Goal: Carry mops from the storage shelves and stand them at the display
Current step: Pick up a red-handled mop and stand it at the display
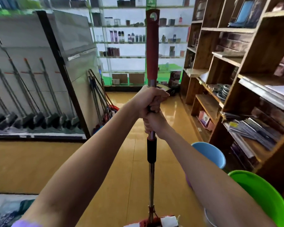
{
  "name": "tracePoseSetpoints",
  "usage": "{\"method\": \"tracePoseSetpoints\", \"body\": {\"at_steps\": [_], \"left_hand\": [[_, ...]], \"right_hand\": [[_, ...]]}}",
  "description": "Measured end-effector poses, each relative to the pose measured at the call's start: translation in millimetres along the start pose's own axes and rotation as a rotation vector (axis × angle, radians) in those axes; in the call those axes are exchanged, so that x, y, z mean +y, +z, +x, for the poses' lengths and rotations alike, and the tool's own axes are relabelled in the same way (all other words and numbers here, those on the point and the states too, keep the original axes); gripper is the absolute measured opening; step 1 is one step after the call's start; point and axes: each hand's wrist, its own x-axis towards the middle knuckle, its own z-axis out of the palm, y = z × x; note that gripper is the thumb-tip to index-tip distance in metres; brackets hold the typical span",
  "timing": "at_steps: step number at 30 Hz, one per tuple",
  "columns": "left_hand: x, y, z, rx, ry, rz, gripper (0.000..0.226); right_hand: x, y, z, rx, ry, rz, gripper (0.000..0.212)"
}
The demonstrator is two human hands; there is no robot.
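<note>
1. A wooden shelf unit is seen at 3 o'clock.
2. A mop is held upright at centre, head at 6 o'clock.
3. Its shaft is clamped by the left hand, the upper grip, and the right hand just below.

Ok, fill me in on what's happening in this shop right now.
A person holds one mop upright in front of them with both hands stacked on its metal pole: the left hand above, the right hand just below. The mop's red and white head is down near the wooden floor. Ahead on the left, several mops already lean against the end of a shelf unit, and a row of brooms stands on the display beside it.
</note>
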Motion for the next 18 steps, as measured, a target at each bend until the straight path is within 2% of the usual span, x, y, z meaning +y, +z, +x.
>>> {"method": "tracePoseSetpoints", "body": {"at_steps": [11, 18], "left_hand": [[27, -151, 153, -0.011, -0.049, 0.04, 0.052], [34, -231, 213, 0.071, -0.039, 0.044, 0.055]], "right_hand": [[-25, 53, 202, 0.003, 0.043, 0.0, 0.048], [-21, 89, 308, -0.073, 0.002, -0.026, 0.057]]}}
